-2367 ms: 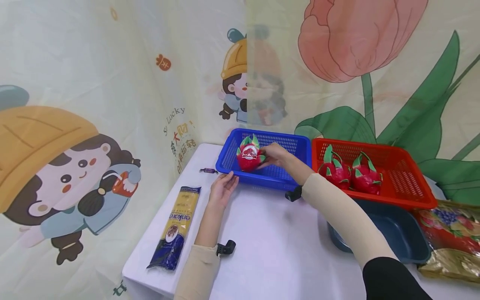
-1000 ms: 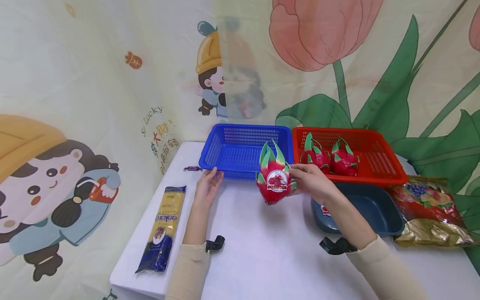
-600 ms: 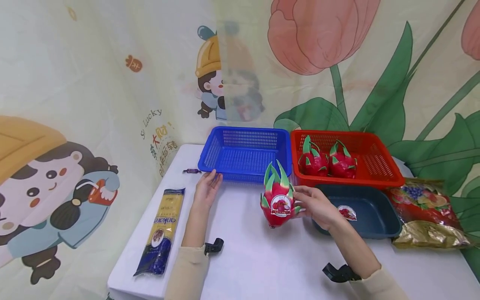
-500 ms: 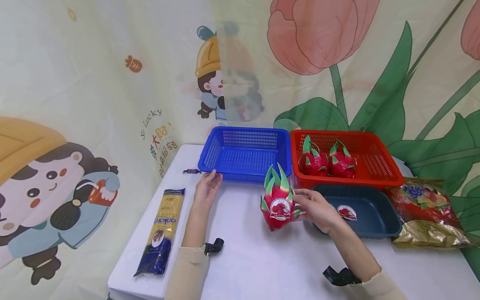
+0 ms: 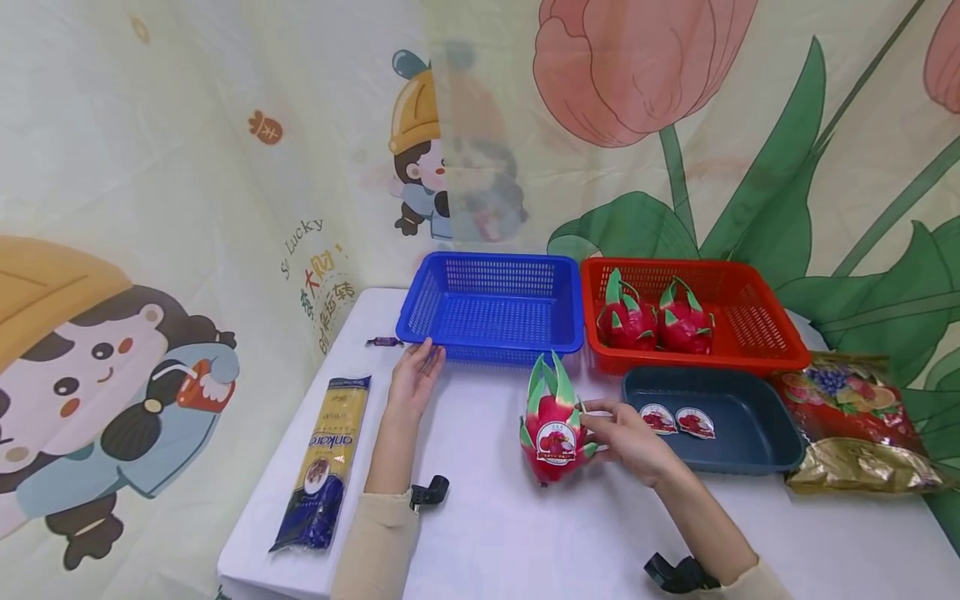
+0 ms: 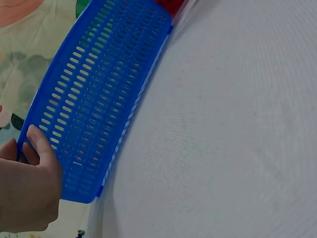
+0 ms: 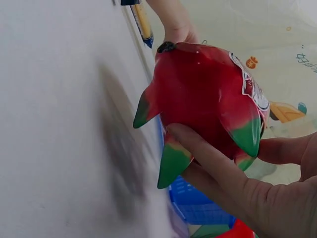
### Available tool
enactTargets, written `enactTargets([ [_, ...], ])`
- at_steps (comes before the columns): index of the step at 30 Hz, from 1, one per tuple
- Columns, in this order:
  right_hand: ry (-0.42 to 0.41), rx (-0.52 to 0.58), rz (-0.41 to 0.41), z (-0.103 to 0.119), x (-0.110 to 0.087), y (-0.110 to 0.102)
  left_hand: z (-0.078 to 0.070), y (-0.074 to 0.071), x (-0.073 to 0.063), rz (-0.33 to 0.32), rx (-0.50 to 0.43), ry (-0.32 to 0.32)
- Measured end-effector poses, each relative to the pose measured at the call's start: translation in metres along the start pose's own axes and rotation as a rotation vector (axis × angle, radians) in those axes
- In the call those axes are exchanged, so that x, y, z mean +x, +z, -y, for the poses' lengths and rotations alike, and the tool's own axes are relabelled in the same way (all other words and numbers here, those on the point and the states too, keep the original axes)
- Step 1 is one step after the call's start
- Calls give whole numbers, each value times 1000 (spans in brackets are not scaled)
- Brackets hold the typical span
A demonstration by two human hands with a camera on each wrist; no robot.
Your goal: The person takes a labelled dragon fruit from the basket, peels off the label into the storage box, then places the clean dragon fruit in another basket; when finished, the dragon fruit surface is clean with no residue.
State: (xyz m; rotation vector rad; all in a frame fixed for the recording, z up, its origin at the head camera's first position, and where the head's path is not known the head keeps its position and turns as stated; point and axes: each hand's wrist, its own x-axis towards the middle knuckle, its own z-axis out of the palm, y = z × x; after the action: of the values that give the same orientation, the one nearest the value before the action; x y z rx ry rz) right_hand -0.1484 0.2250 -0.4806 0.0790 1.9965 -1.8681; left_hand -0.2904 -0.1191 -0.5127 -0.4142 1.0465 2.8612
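My right hand [image 5: 624, 435] grips a red dragon fruit [image 5: 553, 442] with green leaf tips and a round white label. In the right wrist view, thumb and fingers clasp the dragon fruit [image 7: 198, 89] by its leafy side, close over the white table, where its shadow falls. At the near left corner of the blue plastic basket [image 5: 489, 357], my left hand [image 5: 415, 379] holds the rim. The left wrist view shows the fingers of the left hand [image 6: 32, 183] hooked over the edge of the perforated basket [image 6: 99, 99], which contains nothing.
Two dragon fruits [image 5: 628, 325] lie in a red basket [image 5: 757, 312] at the back right. Before it stands a dark teal tub [image 5: 738, 454] with two round stickers [image 5: 694, 422]. A gold-and-red bag [image 5: 858, 425] lies far right; a pasta packet [image 5: 322, 467] and small purple candy [image 5: 385, 342] lie left.
My right hand has lifted the dragon fruit out of the blue basket, brought it toward me and lowered it near the table. The left hand has stayed on the basket's rim.
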Motion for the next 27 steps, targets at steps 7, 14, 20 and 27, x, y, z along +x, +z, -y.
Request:
enactTargets([
  [7,29,3,-29,-7,7,2,1,0,1,-5,5,-5],
  [14,80,29,-45,-9,21,-1,1,1,0,-16,-3,-9],
  [20,136,8,-58,-10,33,3,14,12,-7,62,86,-74],
  [27,150,-134,-138,-6,39,10,44,25,-20,269,424,-209],
])
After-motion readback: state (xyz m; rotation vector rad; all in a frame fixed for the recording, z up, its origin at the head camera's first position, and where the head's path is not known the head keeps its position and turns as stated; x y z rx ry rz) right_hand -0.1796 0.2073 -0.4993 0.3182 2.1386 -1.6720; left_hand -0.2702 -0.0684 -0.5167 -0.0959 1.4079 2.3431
